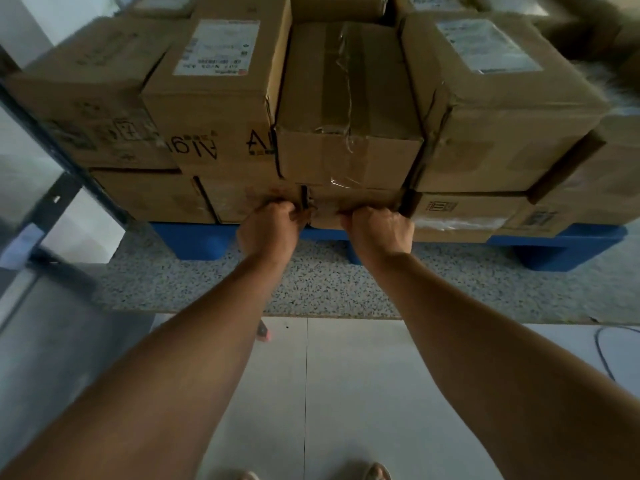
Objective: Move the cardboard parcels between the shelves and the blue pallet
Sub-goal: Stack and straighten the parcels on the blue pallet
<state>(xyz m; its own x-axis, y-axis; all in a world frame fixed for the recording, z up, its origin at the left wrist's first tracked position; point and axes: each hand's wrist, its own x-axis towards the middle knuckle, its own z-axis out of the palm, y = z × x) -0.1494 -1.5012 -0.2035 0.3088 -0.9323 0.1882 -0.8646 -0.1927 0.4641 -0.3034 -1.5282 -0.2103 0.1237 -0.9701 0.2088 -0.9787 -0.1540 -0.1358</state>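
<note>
Cardboard parcels are stacked in two layers on a blue pallet [194, 239]. Both my arms reach forward and down to a bottom-layer parcel [356, 199] at the front middle of the stack. My left hand [268, 228] grips its left front edge with curled fingers. On its right front edge my right hand [379, 226] grips the same way. A taped parcel [346, 109] lies directly on top of the gripped one. Most of the gripped parcel is hidden under the upper layer.
A parcel with a white label [218, 84] sits upper left, another labelled one [491, 95] upper right. A dark metal shelf post [52, 199] stands at the left. The pallet rests on speckled flooring [311, 289]; a cable [606, 351] lies on pale tiles at right.
</note>
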